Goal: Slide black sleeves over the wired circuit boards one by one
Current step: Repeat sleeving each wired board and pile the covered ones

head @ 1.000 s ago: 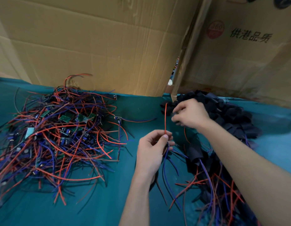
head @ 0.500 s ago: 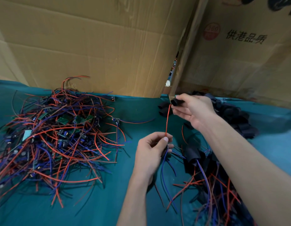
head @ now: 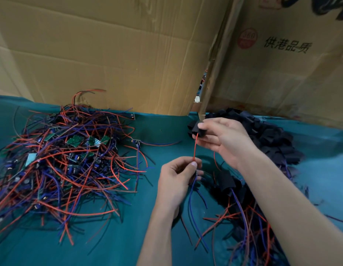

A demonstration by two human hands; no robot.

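The sleeve (head: 197,129), a second ago still in the pile (head: 270,139), now sits on the red wire's (head: 194,148) tip, pinched by my right hand (head: 226,140). My left hand (head: 178,177) grips the wires; the board is hidden inside it. Threading has started.

right hand (head: 227,140) pinching black sleeve (head: 198,129), red wire (head: 194,148)
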